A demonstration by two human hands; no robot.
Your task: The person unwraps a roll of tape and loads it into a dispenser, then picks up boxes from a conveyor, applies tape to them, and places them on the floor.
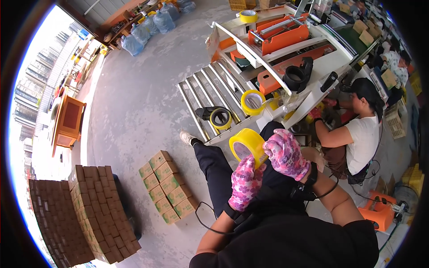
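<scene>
Hands (245, 184) together at tape roll (253, 143)

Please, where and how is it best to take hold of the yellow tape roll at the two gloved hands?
I would grip the yellow tape roll by its outer rim, coming from its upper left: the round band looks free there, while the left hand is at its lower edge and the right hand at its right side.
</scene>
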